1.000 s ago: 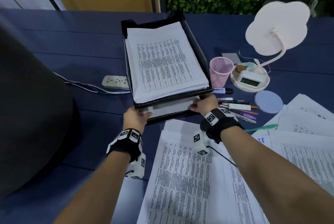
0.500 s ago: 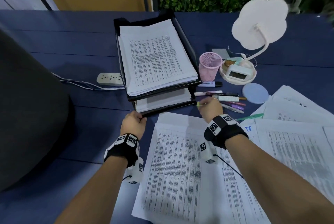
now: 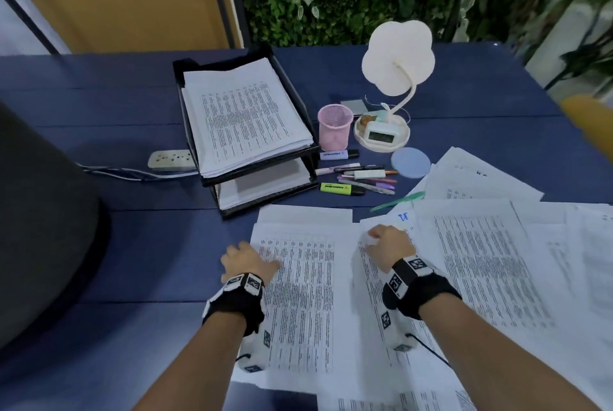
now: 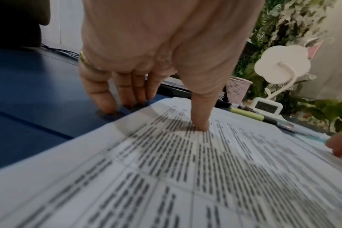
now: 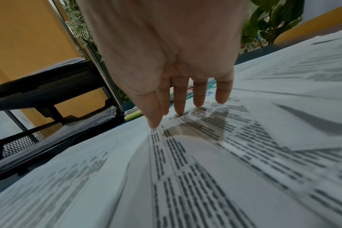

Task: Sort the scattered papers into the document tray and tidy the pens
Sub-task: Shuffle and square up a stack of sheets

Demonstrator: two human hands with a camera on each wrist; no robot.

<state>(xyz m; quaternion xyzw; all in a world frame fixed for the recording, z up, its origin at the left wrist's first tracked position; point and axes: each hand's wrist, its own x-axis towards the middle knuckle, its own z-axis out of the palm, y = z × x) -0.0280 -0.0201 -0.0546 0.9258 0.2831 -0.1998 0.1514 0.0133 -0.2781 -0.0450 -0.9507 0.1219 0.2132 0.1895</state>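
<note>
Printed sheets [image 3: 298,294] lie scattered over the near side of the blue table. My left hand [image 3: 247,259] rests at the left edge of one sheet, its thumb [image 4: 201,126] pressing the paper [image 4: 185,169] and its fingers [image 4: 105,106] touching the table beside it. My right hand [image 3: 386,245] sets straight fingertips [image 5: 181,111] on a neighbouring sheet [image 5: 205,154], which bulges slightly under them. The black two-tier document tray [image 3: 212,178] stands behind, with paper stacks in both tiers. To the right of the tray, pens [image 3: 361,178] and a yellow highlighter [image 3: 341,189] lie loose by a pink mesh cup [image 3: 335,127].
A white flower-shaped lamp [image 3: 398,55] with a clock base [image 3: 381,135] stands right of the cup, with a round blue coaster [image 3: 410,162] beside it. A power strip [image 3: 170,159] and cable lie left of the tray. A dark chair back [image 3: 39,228] fills the left. More papers [image 3: 481,178] spread right.
Both hands have left the tray's front and drawn back towards me onto the printed sheets. A yellow highlighter now shows on the table by the tray's front right corner.
</note>
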